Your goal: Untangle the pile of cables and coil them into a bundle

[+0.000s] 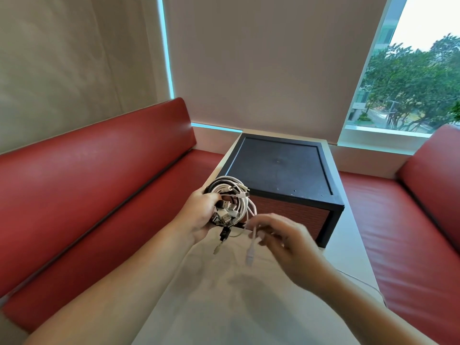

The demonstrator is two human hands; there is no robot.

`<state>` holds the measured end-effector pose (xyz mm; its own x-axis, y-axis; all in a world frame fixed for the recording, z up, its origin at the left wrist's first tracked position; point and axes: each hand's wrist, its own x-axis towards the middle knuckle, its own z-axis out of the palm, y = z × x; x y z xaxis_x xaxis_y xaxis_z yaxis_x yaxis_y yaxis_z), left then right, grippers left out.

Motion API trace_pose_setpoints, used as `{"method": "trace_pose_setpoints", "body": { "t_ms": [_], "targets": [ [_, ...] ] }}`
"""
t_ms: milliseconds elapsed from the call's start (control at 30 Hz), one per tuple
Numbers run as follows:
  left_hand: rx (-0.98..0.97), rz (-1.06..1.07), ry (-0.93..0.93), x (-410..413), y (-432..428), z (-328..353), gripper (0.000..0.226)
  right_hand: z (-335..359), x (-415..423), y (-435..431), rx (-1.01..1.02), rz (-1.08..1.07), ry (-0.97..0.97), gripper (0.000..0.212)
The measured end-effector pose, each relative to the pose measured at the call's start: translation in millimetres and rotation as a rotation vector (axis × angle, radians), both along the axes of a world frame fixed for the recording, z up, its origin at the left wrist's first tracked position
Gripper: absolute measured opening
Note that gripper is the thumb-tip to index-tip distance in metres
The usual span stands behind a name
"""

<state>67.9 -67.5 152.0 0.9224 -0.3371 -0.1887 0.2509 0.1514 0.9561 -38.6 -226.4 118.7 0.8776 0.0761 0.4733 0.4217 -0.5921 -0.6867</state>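
A coiled bundle of white and black cables [232,195] is held above the near end of the white table [249,307]. My left hand [201,215] is shut around the left side of the coil, with several USB plugs bunched at its fingers. A small black plug and a thin white end dangle below the coil. My right hand [283,241], blurred, is just right of the bundle and pinches a loose white cable end [251,252] whose connector hangs down.
A black box with a brick-patterned side [286,175] stands on the table right behind the bundle. Red benches [87,183] flank the table left and right. Window blinds and a window lie beyond.
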Motion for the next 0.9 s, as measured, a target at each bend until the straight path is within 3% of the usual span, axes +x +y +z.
{"method": "trace_pose_setpoints", "body": {
  "t_ms": [100,333,467,633,700,900],
  "targets": [
    [0.027,0.013,0.001,0.4,4.4,1.0,0.033,11.2,6.0,-11.5,0.306,-0.076,0.015,0.043],
    [0.1,-0.092,-0.038,-3.7,7.8,2.4,0.034,40.4,17.1,-22.1,0.496,-0.141,-0.046,0.034],
    [0.076,-0.03,-0.012,-2.8,6.3,3.3,0.033,36.6,16.7,-25.5,0.413,-0.076,-0.033,0.036],
    [0.062,0.047,-0.024,-0.5,2.2,1.5,0.031,12.0,6.8,-19.2,-0.103,-0.046,-0.174,0.025],
    [0.052,0.055,-0.014,-3.2,-3.9,-1.2,0.029,8.3,6.0,-11.0,-0.178,-0.015,-0.251,0.015],
    [-0.021,0.097,0.056,-4.5,-14.1,-4.5,0.028,-6.4,10.7,-2.3,-0.267,-0.095,-0.354,0.011]
  ]
}}
